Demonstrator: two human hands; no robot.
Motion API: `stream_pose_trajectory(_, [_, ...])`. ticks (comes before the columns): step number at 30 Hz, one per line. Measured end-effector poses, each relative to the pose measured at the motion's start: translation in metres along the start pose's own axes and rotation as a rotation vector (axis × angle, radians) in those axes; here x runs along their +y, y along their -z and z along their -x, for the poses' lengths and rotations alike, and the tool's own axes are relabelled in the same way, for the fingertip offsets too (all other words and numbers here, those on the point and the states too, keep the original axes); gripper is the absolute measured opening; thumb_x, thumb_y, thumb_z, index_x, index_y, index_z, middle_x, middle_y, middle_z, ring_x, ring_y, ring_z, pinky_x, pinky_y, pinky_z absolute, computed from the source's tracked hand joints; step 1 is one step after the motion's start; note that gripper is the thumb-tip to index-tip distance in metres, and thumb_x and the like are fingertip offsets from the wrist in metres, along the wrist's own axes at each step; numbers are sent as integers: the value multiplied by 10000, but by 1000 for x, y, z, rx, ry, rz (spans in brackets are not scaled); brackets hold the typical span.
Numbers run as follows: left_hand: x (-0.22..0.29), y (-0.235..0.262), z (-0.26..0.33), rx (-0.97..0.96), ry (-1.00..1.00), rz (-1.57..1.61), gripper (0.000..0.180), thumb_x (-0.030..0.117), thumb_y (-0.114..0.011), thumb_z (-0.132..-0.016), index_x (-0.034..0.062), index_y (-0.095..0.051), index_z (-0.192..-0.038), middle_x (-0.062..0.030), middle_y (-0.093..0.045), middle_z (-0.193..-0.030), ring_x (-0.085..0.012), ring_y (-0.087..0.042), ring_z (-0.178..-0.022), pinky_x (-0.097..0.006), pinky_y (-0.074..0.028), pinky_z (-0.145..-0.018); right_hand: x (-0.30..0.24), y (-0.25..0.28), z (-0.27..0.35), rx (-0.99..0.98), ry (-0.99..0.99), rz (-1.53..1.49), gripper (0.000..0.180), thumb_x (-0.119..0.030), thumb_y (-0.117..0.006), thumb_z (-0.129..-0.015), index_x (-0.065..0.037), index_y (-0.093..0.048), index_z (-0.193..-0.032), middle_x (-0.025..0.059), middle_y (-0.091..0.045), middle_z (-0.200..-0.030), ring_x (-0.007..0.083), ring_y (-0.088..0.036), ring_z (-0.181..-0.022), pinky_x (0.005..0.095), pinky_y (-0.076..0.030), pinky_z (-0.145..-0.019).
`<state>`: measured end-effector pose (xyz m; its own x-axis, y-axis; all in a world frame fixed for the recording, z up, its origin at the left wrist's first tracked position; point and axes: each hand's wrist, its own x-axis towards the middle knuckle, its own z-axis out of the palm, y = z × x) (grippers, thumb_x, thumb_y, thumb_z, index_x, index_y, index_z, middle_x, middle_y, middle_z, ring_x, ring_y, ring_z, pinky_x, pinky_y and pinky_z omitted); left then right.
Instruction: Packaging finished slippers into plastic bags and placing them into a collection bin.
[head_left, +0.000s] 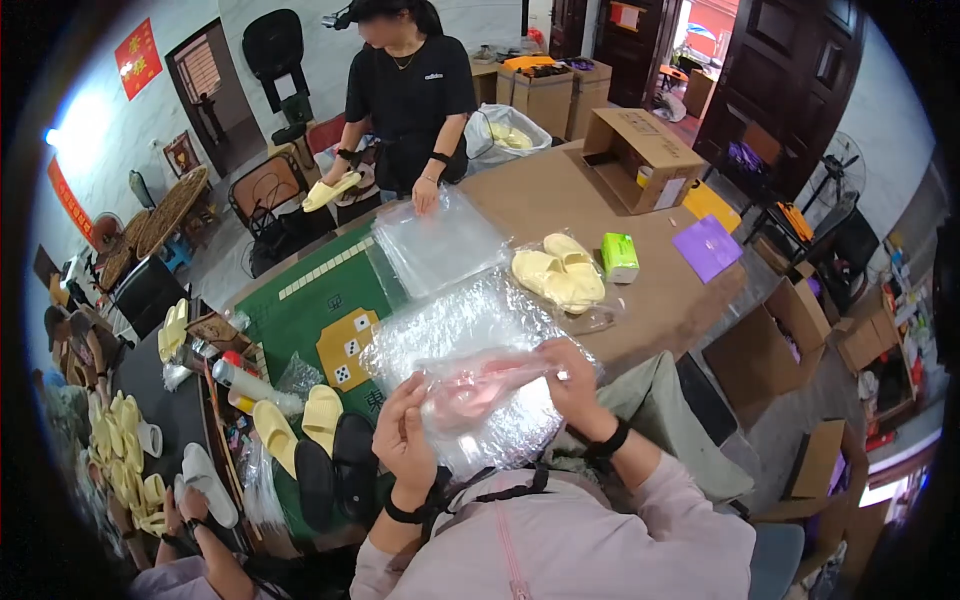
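A clear plastic bag (478,395) with a pink slipper (470,388) inside sits close to the person's chest, above the near edge of the counter (560,195). The left hand (403,437) has its grip closed on the bag's left side, and the right hand (572,378) pinches the bag's right end. Just beyond lies a sheet of bubble wrap (450,325), then a stack of clear bags (436,243) farther off. To the right rests a bagged pair of yellow slippers (558,273) beside a green box (620,257). At the far side another person (410,95) holds a yellow slipper (330,190). Black and yellow slippers (310,430) lie near left.
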<state>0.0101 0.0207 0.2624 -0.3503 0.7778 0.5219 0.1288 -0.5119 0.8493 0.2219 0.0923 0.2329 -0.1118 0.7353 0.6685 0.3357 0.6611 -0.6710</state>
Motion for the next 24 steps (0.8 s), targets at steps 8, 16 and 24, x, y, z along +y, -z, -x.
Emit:
stream_pose_trajectory(8, [-135, -3, 64, -445, 483, -170, 338, 66, -473, -847, 48, -485, -1183, -118, -510, -1159, -167, -517, -981, -285, -436, -813, 34, 64, -83, 247, 86, 484, 183, 36, -481, -655, -26, -541, -817, 155, -536, -854, 331, -495, -781, 418, -399, -687])
stream_pose_trajectory(16, [-208, -3, 130, -1145, 9, -847, 444, 302, -541, -829, 182, -454, -1248, -136, -334, -1350, -373, -336, -1212, -482, -287, -990, 85, 92, -137, 370, 471, 729, 169, -18, -583, -699, -35, -546, -863, 126, -533, -892, 323, -512, -819, 410, -407, -744])
stream_pose_trajectory(24, [-211, 25, 154, -1128, 74, -1213, 460, 408, -499, -827, 264, -452, -1261, -60, -285, -1398, -410, -140, -1292, -679, -42, -967, 188, 80, -17, 16, -417, 1055, 189, -182, -547, -789, -108, -607, -953, 152, -497, -1126, 348, -459, -1034, 454, -381, -825])
